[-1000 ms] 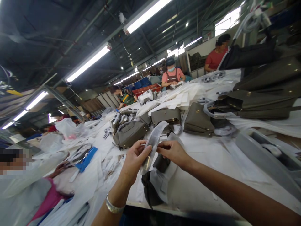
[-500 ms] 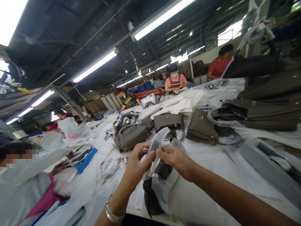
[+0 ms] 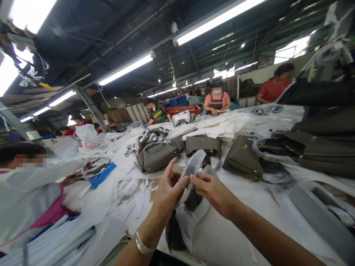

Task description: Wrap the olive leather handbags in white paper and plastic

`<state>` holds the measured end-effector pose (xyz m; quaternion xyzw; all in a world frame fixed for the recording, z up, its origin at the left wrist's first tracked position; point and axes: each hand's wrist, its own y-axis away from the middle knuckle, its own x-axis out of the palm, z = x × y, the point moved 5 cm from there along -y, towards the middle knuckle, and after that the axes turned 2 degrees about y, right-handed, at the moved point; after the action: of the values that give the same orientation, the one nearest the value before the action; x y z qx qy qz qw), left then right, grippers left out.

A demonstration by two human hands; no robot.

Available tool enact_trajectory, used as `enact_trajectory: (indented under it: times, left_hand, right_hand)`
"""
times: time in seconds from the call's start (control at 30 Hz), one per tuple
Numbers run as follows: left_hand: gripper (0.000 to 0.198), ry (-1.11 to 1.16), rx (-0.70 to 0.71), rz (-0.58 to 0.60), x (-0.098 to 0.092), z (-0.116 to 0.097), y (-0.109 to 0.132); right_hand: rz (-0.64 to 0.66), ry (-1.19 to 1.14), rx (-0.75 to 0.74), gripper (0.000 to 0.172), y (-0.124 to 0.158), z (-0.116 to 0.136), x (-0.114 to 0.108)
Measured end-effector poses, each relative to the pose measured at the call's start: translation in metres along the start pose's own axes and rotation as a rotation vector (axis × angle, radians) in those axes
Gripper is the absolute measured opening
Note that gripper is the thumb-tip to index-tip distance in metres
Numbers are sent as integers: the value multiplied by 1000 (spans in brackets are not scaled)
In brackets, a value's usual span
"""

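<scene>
Pinching translucent plastic strip point(image 3: 197, 159) just below frame centre, by left hand point(image 3: 167, 193) and right hand point(image 3: 213, 190) together; held above white surface point(image 3: 230, 236), presumably to keep film steady and within sight.

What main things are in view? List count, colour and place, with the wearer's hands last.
film-wrapped strip: one, translucent, lower centre
handbags: several, dark olive, centre and right
paper sheets: many, white, on the table
angular object: one, blue, left
moulded object: one, grey, lower right
bin: one, red, background
tube lights: several, white, overhead
co-workers: at least five, varied clothing, left and background
wristband: one, silver, left wrist
left hand: one, bare, centre
right hand: one, bare, centre
</scene>
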<state>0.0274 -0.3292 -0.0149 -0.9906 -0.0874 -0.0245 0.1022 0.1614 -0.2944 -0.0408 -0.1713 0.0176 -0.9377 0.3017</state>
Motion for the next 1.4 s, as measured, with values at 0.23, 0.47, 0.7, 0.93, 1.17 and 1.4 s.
enact_trajectory:
  times: [0.23, 0.47, 0.7, 0.93, 1.17, 1.4]
  left_hand:
    - [55, 57, -8, 21, 0, 5, 4]
    - [50, 66, 0, 11, -7, 1, 6]
    - [56, 72, -30, 34, -2, 2, 8]
    - [63, -29, 51, 76, 8, 0, 12]
    - [53, -184, 164, 30, 6, -1, 14]
    - [31, -258, 205, -61, 8, 2, 19]
  right_hand:
    - [-33, -471, 74, 25, 15, -19, -13]
    - [174, -675, 114, 44, 23, -19, -4]
    - [31, -624, 61, 32, 19, -33, -1]
    - [-51, -411, -98, 30, 19, -26, 8]
    - [-150, -206, -117, 31, 22, -25, 3]
    - [-233, -190, -190, 30, 16, -31, 1]
